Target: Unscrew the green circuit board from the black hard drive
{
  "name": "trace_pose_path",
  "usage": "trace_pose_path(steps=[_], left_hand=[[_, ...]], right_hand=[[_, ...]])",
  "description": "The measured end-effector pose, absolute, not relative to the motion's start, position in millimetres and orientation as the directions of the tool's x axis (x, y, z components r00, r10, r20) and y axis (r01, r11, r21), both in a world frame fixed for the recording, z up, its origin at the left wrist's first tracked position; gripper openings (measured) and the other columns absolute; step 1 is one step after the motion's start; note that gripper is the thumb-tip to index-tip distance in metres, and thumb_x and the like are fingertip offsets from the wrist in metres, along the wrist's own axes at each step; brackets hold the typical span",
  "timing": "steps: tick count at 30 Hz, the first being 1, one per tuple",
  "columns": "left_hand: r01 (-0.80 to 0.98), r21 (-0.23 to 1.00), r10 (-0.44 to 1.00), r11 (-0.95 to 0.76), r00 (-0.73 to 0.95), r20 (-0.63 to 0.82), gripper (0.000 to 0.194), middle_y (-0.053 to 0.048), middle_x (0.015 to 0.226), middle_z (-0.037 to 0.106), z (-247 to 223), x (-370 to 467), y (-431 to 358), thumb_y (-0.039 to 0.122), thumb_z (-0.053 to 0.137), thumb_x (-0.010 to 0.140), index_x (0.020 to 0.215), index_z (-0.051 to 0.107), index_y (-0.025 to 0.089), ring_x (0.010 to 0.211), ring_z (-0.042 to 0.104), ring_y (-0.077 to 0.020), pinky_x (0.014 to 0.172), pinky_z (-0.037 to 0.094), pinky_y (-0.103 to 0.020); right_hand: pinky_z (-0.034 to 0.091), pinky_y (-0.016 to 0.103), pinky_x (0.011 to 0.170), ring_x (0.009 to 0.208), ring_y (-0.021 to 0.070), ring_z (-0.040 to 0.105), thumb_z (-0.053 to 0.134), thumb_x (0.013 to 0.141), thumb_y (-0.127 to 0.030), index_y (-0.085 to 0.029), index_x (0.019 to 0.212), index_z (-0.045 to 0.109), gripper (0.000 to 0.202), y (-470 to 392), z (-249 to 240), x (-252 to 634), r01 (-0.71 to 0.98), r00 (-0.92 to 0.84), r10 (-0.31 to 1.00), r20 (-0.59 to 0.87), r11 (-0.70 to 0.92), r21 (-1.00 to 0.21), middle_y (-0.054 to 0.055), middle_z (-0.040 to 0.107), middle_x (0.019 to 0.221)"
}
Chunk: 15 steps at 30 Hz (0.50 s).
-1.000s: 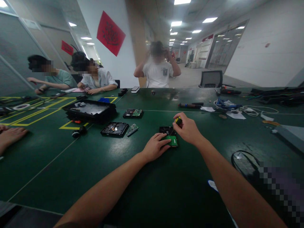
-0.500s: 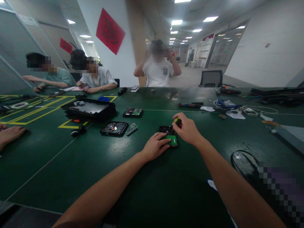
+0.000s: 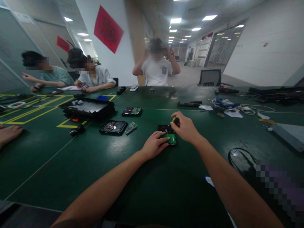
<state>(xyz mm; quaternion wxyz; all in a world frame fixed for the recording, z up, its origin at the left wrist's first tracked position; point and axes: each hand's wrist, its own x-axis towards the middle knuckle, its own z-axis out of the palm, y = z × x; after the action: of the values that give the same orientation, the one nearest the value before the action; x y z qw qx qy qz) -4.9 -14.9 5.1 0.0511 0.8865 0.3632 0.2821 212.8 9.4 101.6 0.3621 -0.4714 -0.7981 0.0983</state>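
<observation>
A hard drive (image 3: 172, 139) with a green circuit board lies on the green table in front of me. My left hand (image 3: 154, 146) holds it from the left, fingers laid across the board and thumb along the near side. My right hand (image 3: 186, 127) is closed round the yellow-and-black handle of a screwdriver (image 3: 176, 120). The screwdriver points down at the drive's black part; its tip is too small to make out. Left of the drive lie a loose circuit board (image 3: 131, 128), a black drive casing (image 3: 113, 127) and another hard drive (image 3: 132, 111).
A black tray (image 3: 87, 108) with small parts stands at the left. Further right are a dark tool (image 3: 189, 104), blue-and-white gloves or cloth (image 3: 224, 103), white cable (image 3: 249, 109) and a grey metal piece (image 3: 289, 136). Other people sit across the table; a co-worker's hand (image 3: 10, 134) rests at far left.
The view has shifted slightly. Both my hands keep about the same place on the drive, and the screwdriver stays in my right hand.
</observation>
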Motion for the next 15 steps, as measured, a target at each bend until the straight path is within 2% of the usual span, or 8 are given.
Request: trace_pose_path(steps=[5, 8, 15], left_hand=[[0.608, 0.309, 0.673, -0.732, 0.575, 0.465, 0.035, -0.012, 0.145, 0.059, 5.1, -5.0, -14.3, 0.04, 0.064, 0.099, 0.132, 0.07, 0.027, 0.136, 0.052, -0.0317, 0.112, 0.05, -0.055], [0.601, 0.333, 0.681, -0.726, 0.563, 0.468, 0.035, -0.012, 0.142, 0.059, 3.7, -5.8, -13.6, 0.04, 0.064, 0.099, 0.131, 0.07, 0.027, 0.135, 0.053, -0.0313, 0.112, 0.05, -0.054], [0.59, 0.405, 0.713, -0.698, 0.526, 0.464, 0.034, -0.011, 0.139, 0.06, 1.7, -5.4, -14.8, 0.038, 0.067, 0.098, 0.131, 0.071, 0.028, 0.132, 0.055, -0.03, 0.111, 0.05, -0.052]], right_hand=[[0.043, 0.032, 0.072, 0.073, 0.0193, 0.059, 0.061, 0.093, -0.033, -0.023, 0.115, 0.057, 0.024, 6.9, 105.4, 210.6, 0.693, -0.312, 0.815, 0.488, 0.546, -0.47, 0.003, 0.065, 0.085], [0.043, 0.032, 0.073, 0.075, 0.0196, 0.059, 0.061, 0.093, -0.029, -0.022, 0.117, 0.058, 0.025, 4.9, 107.7, 208.5, 0.699, -0.331, 0.808, 0.487, 0.557, -0.449, 0.003, 0.066, 0.086], [0.046, 0.036, 0.082, 0.084, 0.0217, 0.06, 0.06, 0.089, -0.021, -0.02, 0.121, 0.06, 0.032, 1.6, 112.6, 207.6, 0.701, -0.349, 0.799, 0.49, 0.57, -0.43, 0.008, 0.064, 0.104]])
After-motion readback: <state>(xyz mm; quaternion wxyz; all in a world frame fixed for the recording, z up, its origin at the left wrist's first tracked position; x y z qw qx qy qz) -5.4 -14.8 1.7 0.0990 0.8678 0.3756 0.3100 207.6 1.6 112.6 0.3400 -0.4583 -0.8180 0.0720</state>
